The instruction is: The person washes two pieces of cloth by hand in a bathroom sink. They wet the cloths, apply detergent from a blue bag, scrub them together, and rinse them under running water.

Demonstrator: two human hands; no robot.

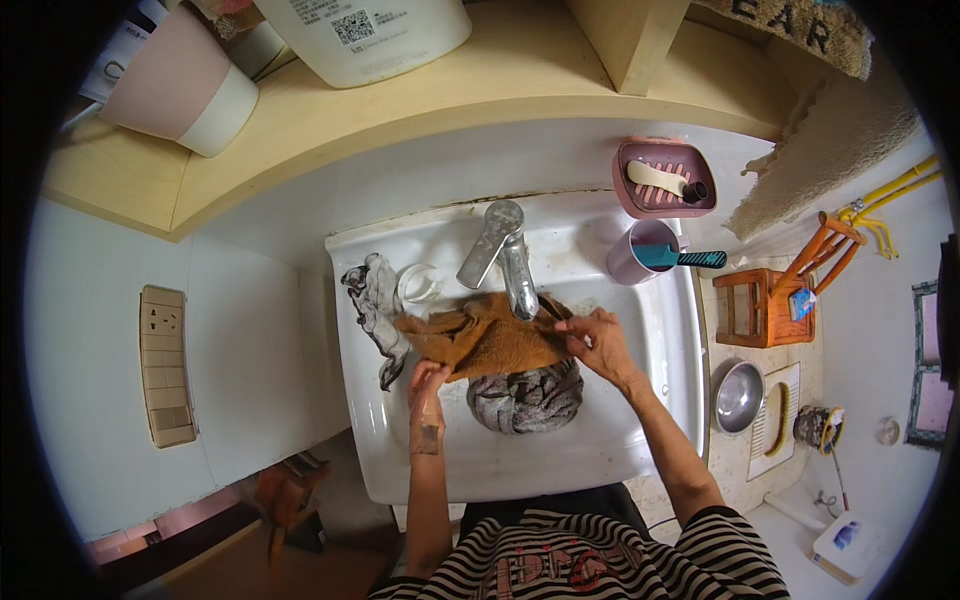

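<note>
A brown cloth [510,341] is stretched between my two hands over a white washbasin [420,484]. My left hand [429,386] grips its lower left edge, and my right hand [600,345] pinches its right end. The chrome faucet [517,277] reaches over the cloth's upper edge; I cannot tell whether water runs. Below the cloth, a bunched grey wet cloth [525,401] lies in the bowl, partly covered by the brown one. A black-and-white cloth [377,315] is crumpled on the basin's left ledge, beside a whitish ring-shaped object [418,283].
At the basin's back right are a purple cup [637,259] holding a teal comb [679,257] and a pink soap dish [664,176] with a white-handled brush. A wooden shelf [465,90] overhangs the back. Right, on the floor, stand a wooden stool [765,307] and a metal bowl [739,397].
</note>
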